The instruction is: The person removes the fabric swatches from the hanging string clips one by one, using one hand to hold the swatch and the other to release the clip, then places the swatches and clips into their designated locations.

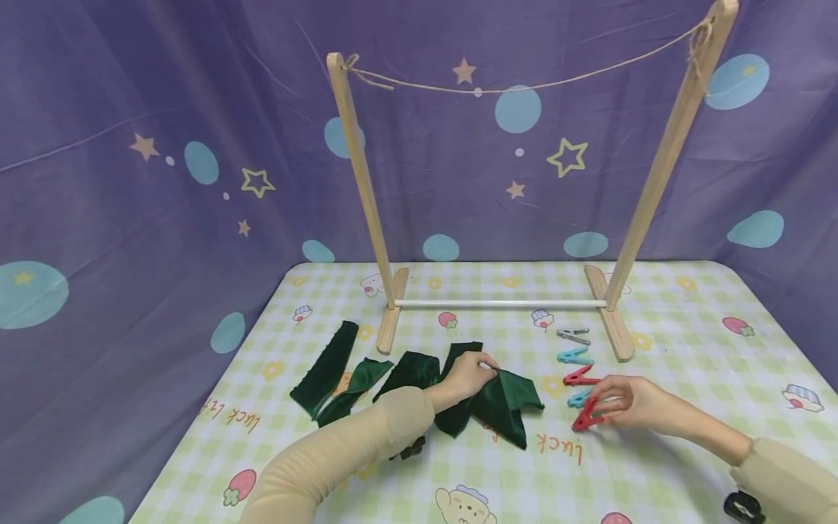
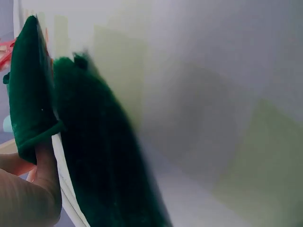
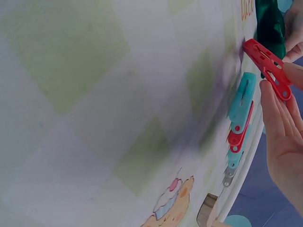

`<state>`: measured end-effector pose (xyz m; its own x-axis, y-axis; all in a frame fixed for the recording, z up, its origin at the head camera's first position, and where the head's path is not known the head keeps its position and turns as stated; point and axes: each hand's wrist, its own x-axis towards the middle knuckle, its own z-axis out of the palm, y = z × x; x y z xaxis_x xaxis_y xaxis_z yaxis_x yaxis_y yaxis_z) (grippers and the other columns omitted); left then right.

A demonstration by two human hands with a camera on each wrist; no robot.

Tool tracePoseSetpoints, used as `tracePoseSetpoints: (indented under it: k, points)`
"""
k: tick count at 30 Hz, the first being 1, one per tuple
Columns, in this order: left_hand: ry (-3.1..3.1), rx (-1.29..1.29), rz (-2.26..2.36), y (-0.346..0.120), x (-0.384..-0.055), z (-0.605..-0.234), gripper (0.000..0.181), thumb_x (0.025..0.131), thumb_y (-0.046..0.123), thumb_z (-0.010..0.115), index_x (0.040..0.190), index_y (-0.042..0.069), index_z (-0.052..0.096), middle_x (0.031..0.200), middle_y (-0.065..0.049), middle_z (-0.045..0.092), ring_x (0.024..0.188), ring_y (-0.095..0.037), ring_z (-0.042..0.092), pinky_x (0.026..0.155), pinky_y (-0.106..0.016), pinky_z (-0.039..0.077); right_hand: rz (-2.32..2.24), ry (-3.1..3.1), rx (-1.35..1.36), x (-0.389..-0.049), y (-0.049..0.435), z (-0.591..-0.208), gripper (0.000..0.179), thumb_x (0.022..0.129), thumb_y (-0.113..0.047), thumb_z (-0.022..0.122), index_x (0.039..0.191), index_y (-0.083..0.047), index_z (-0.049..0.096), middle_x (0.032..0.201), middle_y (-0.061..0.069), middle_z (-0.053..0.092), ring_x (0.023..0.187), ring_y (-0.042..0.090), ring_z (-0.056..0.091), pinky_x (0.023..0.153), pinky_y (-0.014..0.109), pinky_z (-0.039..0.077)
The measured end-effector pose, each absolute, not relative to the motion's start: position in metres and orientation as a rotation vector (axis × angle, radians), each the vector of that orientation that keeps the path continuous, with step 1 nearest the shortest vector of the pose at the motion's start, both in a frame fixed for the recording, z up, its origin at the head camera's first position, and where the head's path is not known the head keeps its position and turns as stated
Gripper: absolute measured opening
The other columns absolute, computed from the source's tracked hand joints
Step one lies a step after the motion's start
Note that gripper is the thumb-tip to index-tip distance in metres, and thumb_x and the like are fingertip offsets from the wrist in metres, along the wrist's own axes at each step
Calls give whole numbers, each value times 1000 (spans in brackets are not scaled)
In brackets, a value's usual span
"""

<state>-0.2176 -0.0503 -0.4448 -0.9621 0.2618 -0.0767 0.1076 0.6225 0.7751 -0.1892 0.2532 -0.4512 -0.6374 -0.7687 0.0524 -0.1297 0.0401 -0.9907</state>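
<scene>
My left hand [image 1: 468,376] pinches the upper edge of a dark green velvety cloth piece [image 1: 500,407], whose lower part drapes over the table. The same cloth [image 2: 29,90] rises folded from my thumb and finger in the left wrist view. Beside it lies another green strip [image 1: 452,418], partly behind the hand. My right hand [image 1: 631,404] pinches a red clothespin [image 1: 585,418] between thumb and fingers, close over the table. Just behind it lie a teal clothespin [image 1: 579,398], a red one [image 1: 579,375], another teal one [image 1: 575,356] and a grey one [image 1: 573,335] in a column.
More green cloth pieces [image 1: 327,367] lie to the left on the checked tablecloth [image 1: 275,466]. At the back stands a wooden frame [image 1: 644,196] with a white bottom bar [image 1: 497,303]. A twine line [image 1: 458,91] sags between its post tops.
</scene>
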Motion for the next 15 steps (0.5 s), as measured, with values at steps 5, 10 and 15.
tracePoseSetpoints:
  k: [5,10,15]
  points:
    - [2688,374,1229,-52,-218,-446,9,80,4,61,84,4,69,79,-9,67,66,-13,61,59,-20,45,-1578,1929,-871,-188,257,-454,34,80,2,59,105,19,43,106,27,55,95,13,60,72,28,50]
    - [2693,420,1185,-53,-218,-447,9,80,3,61,84,4,69,73,-7,66,63,-11,59,56,-18,44,-1397,2180,-767,-184,259,-458,34,79,-10,65,105,7,51,103,26,58,89,7,61,67,26,51]
    - [2732,468,1124,-52,-219,-451,9,80,3,61,84,4,69,72,-5,64,61,-9,56,56,-17,43,-1350,2251,-793,-181,258,-460,34,78,-11,67,104,6,53,100,24,61,88,5,61,66,22,50]
